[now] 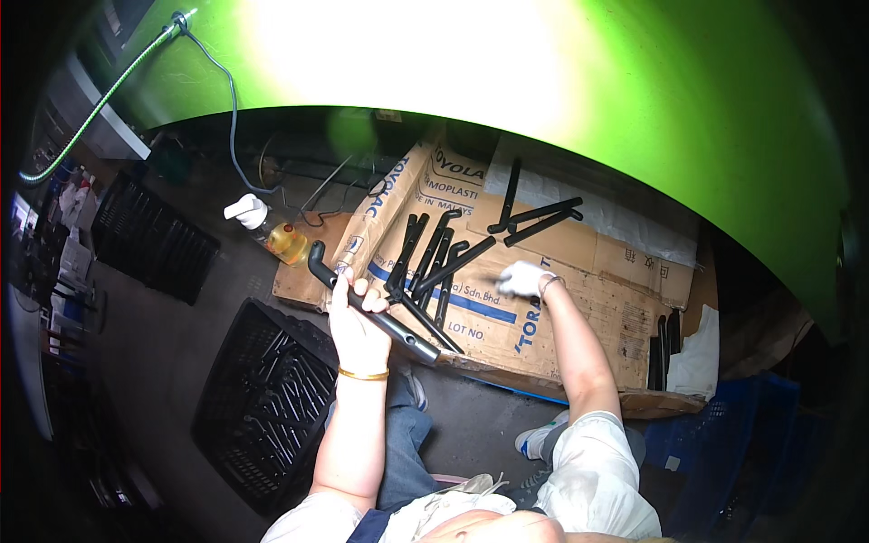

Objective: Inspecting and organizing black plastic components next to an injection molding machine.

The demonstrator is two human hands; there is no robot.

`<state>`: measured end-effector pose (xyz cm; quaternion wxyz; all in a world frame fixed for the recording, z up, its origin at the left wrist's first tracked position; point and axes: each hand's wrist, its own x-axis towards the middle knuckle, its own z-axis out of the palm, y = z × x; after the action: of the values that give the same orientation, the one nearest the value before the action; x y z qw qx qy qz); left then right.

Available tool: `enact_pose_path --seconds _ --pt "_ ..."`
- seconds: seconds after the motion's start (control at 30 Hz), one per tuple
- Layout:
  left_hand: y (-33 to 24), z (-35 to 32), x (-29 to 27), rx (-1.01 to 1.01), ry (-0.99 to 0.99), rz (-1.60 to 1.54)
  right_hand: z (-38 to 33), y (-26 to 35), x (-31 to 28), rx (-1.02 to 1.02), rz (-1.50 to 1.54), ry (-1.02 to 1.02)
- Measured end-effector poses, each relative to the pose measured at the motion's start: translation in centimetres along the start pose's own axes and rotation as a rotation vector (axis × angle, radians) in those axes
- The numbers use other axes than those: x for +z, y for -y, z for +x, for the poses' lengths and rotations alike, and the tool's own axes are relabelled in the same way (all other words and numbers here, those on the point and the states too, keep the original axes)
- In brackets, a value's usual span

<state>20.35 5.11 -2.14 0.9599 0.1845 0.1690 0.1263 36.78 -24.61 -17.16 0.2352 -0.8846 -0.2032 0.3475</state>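
Left hand (356, 319) holds black bent rod (399, 331); right hand (522, 280) over cardboard (602, 288).

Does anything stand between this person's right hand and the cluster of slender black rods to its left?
Nothing visible does: only flat, brown printed cardboard shows between the blurred right hand and that cluster of slender black rods.

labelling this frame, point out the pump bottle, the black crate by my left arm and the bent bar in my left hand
Pump bottle (288, 244): head view, on its see-through body
Black crate (220, 385): head view, on its left side
Bent bar (398, 332): head view, on its straight shaft
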Motion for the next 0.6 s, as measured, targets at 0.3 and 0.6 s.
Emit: enact_pose_path --seconds 0.3,0.6 --pt "2.8 -2.1 0.6 -0.113 -0.071 0.036 4.9 0.2 -3.8 0.366 -0.117 -0.615" --pt "3.5 -2.2 1.2 -0.093 -0.066 0.072 5.4 -2.2 -5.7 0.406 -0.392 -0.360"
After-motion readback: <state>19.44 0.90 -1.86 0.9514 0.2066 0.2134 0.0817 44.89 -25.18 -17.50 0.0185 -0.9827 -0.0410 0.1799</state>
